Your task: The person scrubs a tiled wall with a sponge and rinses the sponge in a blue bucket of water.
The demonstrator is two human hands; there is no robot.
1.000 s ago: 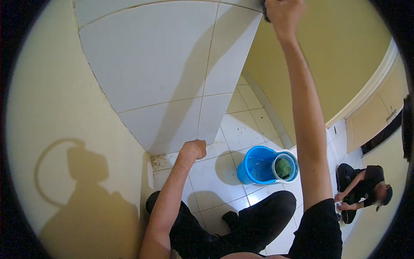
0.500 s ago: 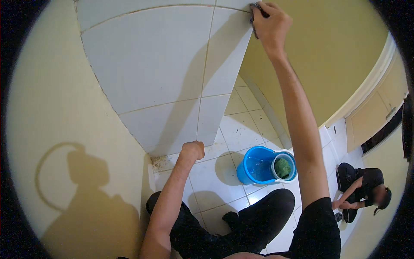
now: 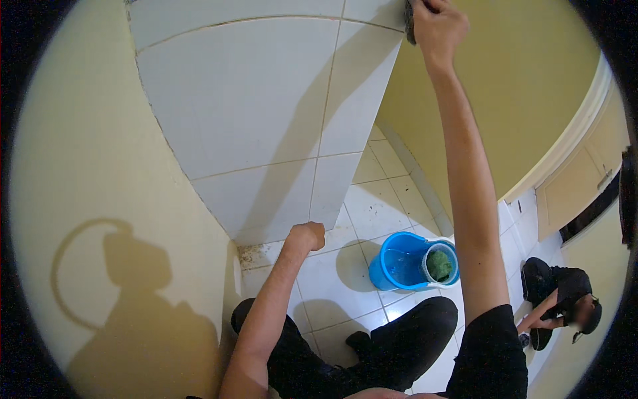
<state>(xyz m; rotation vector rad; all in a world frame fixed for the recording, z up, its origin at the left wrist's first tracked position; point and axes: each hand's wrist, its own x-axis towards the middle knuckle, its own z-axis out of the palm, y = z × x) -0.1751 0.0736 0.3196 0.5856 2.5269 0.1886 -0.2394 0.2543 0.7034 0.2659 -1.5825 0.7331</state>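
My right hand [image 3: 442, 30] is raised at the top of the view, its fingers closed round a dark grey scouring pad [image 3: 410, 25]. The pad is at the outer edge of the white tiled panel [image 3: 246, 100], and part of it is cut off or covered by the fingers. Low down, my left hand [image 3: 308, 236] makes a fist close to the panel's bottom edge; nothing shows sticking out of it. I cannot tell whether it touches the tile.
Right of my left hand, a blue bucket [image 3: 382, 272] holds water and a white basket [image 3: 428, 269] with a green cloth [image 3: 439, 265]. At the right, another person [image 3: 561, 299] in dark clothes crouches near a door [image 3: 575, 189]. A yellow wall [image 3: 80, 146] borders the left.
The view has shifted slightly, so most things sit a little further right. My right hand and pad have moved up and right along the tile edge. My left hand stays a fist.
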